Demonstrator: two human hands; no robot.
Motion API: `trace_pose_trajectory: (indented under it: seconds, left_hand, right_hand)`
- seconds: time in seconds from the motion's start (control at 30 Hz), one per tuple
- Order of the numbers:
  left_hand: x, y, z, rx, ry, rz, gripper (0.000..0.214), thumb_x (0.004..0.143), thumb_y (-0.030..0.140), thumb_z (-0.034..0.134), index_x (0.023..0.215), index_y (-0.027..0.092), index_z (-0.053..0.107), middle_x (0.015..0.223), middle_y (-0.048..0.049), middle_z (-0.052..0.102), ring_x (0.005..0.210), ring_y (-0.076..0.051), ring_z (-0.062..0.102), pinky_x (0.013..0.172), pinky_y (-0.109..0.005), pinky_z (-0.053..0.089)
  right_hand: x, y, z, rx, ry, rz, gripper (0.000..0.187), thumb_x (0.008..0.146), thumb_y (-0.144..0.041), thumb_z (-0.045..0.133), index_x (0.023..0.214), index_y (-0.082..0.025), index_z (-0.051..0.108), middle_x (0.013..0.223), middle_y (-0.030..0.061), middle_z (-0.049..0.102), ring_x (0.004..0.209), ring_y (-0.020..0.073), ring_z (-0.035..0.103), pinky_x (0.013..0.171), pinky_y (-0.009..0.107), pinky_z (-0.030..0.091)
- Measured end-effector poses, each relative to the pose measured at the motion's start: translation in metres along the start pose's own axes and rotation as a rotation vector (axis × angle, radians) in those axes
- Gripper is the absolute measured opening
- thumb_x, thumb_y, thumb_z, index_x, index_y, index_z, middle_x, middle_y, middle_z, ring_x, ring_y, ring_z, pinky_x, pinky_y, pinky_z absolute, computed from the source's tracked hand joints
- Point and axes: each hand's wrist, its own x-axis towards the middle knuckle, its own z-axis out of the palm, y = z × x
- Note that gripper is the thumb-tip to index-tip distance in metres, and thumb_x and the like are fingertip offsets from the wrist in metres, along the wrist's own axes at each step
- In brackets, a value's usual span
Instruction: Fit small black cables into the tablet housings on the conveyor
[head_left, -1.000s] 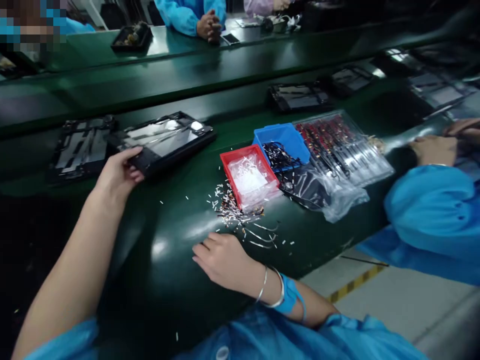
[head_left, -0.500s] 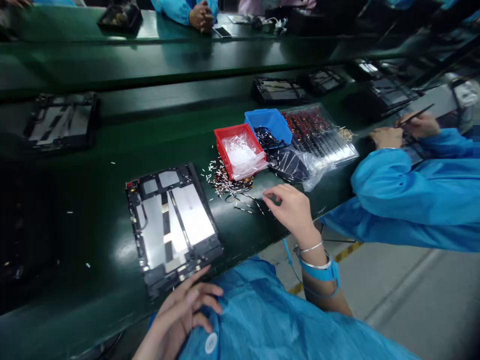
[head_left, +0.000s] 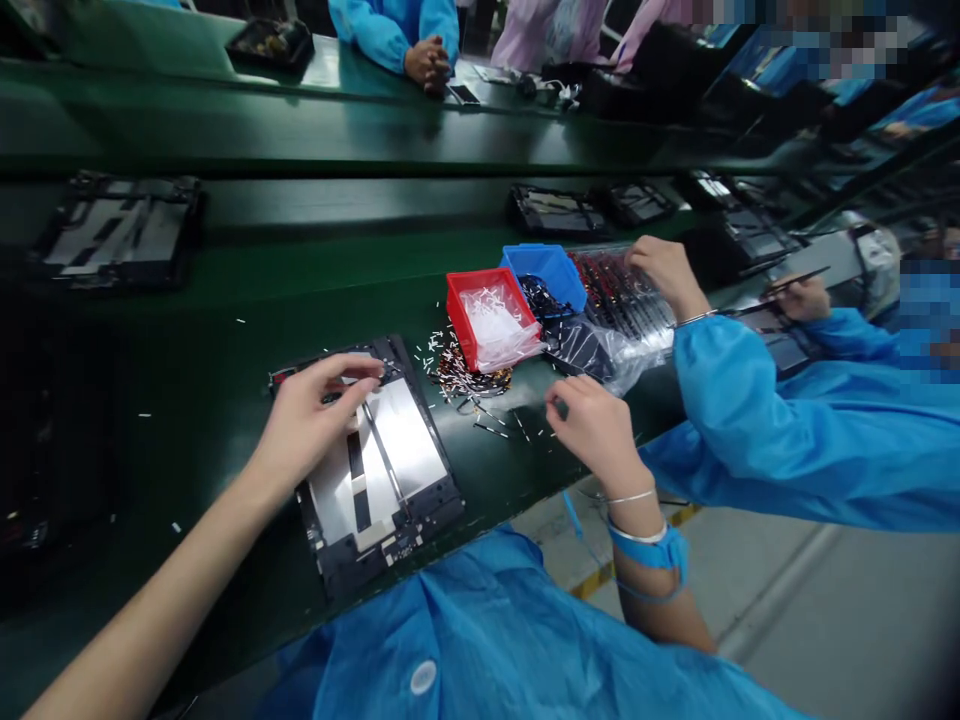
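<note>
An opened tablet (head_left: 409, 430) lies on the green bench in front of me, with silver panels, a black frame and dark strips across it. Over its upper part is my left hand (head_left: 315, 405), thumb and forefinger tips drawn together; anything between them is too small to make out. My right hand (head_left: 592, 420) hovers at the bench's near edge, right of the tablet, its thumb and forefinger curled into a pinch. Whatever those fingers hold cannot be seen. Closest to it are thin black-and-white strips (head_left: 491, 430) and a heap of small parts (head_left: 469, 375).
Behind the heap stand a red bin (head_left: 461, 310) with white pieces in a bag and a blue bin (head_left: 544, 260) with black parts. A co-worker's hand (head_left: 667, 275) reaches over a clear tray (head_left: 622, 290) of strips. More tablets (head_left: 116, 235) sit farther back.
My left hand has risen from the tablet's near edge to its upper part, its fingers drawing together. The right hand stays near the strips. A co-worker's hand has moved onto the clear tray.
</note>
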Motion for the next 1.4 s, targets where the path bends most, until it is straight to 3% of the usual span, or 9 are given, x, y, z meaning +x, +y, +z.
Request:
trace_pose_trajectory:
  seconds: [0.17, 0.37, 0.57, 0.7, 0.87, 0.97, 1.13, 1.27, 1.4]
  left_hand:
    - [0.006, 0.014, 0.028, -0.035, -0.212, 0.077, 0.03, 0.082, 0.04, 0.058, 0.1, 0.018, 0.069, 0.105, -0.0076, 0.069, 0.095, -0.022, 0.063, 0.083, -0.034, 0.048]
    - [-0.001, 0.005, 0.044, -0.516, -0.595, -0.192, 0.033, 0.082, 0.043, 0.058, 0.091, 0.013, 0.066, 0.081, -0.0098, 0.072, 0.06, -0.015, 0.065, 0.043, -0.019, 0.038]
    - [0.001, -0.001, 0.04, -0.555, -0.445, -0.186, 0.027, 0.08, 0.038, 0.061, 0.078, 0.012, 0.064, 0.066, -0.0062, 0.068, 0.047, -0.011, 0.059, 0.038, -0.017, 0.033]
    - [0.001, 0.002, 0.037, -0.507, -0.345, -0.114, 0.016, 0.082, 0.024, 0.06, 0.089, 0.014, 0.07, 0.064, -0.0017, 0.066, 0.048, -0.008, 0.055, 0.044, -0.017, 0.037]
    - [0.001, 0.002, 0.034, -0.298, -0.333, -0.023, 0.028, 0.086, 0.012, 0.048, 0.1, 0.017, 0.071, 0.068, -0.0004, 0.067, 0.051, -0.008, 0.054, 0.047, -0.017, 0.04]
    - [0.004, 0.001, 0.034, -0.373, -0.382, -0.119, 0.026, 0.087, 0.016, 0.047, 0.106, 0.013, 0.065, 0.08, -0.0054, 0.071, 0.058, -0.011, 0.063, 0.044, -0.017, 0.043]
    - [0.008, -0.002, 0.033, -0.54, -0.352, -0.29, 0.021, 0.087, 0.029, 0.051, 0.088, 0.01, 0.06, 0.09, -0.0148, 0.072, 0.064, -0.017, 0.069, 0.044, -0.019, 0.047]
    - [0.008, -0.003, 0.034, -0.538, -0.325, -0.274, 0.025, 0.084, 0.033, 0.056, 0.087, 0.01, 0.064, 0.085, -0.0139, 0.072, 0.062, -0.017, 0.069, 0.044, -0.02, 0.046]
    - [0.007, 0.0, 0.034, -0.538, -0.323, -0.246, 0.021, 0.083, 0.027, 0.056, 0.086, 0.01, 0.068, 0.076, -0.0089, 0.071, 0.06, -0.015, 0.066, 0.046, -0.02, 0.047]
  right_hand:
    - [0.005, -0.01, -0.025, 0.01, 0.198, -0.127, 0.017, 0.082, -0.009, 0.054, 0.07, -0.018, 0.062, 0.071, 0.0033, 0.065, 0.072, 0.0168, 0.055, 0.056, 0.027, 0.038]
    - [0.034, -0.069, -0.027, 0.236, 0.417, -0.444, 0.018, 0.085, -0.007, 0.053, 0.076, -0.018, 0.064, 0.077, 0.0033, 0.068, 0.072, 0.0144, 0.054, 0.059, 0.025, 0.042]
    - [0.053, -0.093, -0.016, 0.43, 0.442, -0.442, 0.011, 0.084, -0.009, 0.059, 0.08, -0.016, 0.066, 0.077, 0.0058, 0.069, 0.071, 0.0155, 0.056, 0.06, 0.026, 0.046]
    - [0.055, -0.099, -0.016, 0.534, 0.418, -0.382, 0.008, 0.084, -0.011, 0.061, 0.081, -0.015, 0.066, 0.077, 0.0059, 0.07, 0.071, 0.0156, 0.058, 0.062, 0.027, 0.049]
    - [0.058, -0.101, -0.015, 0.523, 0.415, -0.371, 0.009, 0.082, -0.01, 0.06, 0.08, -0.015, 0.066, 0.075, 0.0055, 0.071, 0.07, 0.0157, 0.061, 0.062, 0.028, 0.051]
    - [0.068, -0.088, -0.011, 0.513, 0.464, -0.348, 0.01, 0.082, -0.01, 0.059, 0.08, -0.017, 0.065, 0.072, 0.0035, 0.071, 0.067, 0.0145, 0.061, 0.063, 0.027, 0.051]
    - [0.089, -0.062, -0.002, 0.294, 0.536, -0.058, 0.018, 0.086, -0.011, 0.051, 0.085, -0.02, 0.068, 0.078, 0.0043, 0.072, 0.073, 0.0182, 0.064, 0.066, 0.033, 0.05]
    - [0.08, -0.081, -0.006, 0.477, 0.442, -0.22, 0.016, 0.086, -0.013, 0.056, 0.088, -0.022, 0.069, 0.086, 0.0037, 0.073, 0.08, 0.0176, 0.064, 0.074, 0.034, 0.052]
    - [0.064, -0.11, -0.01, 0.538, 0.37, -0.367, 0.013, 0.086, -0.014, 0.058, 0.085, -0.019, 0.069, 0.082, 0.0052, 0.072, 0.077, 0.017, 0.061, 0.068, 0.031, 0.052]
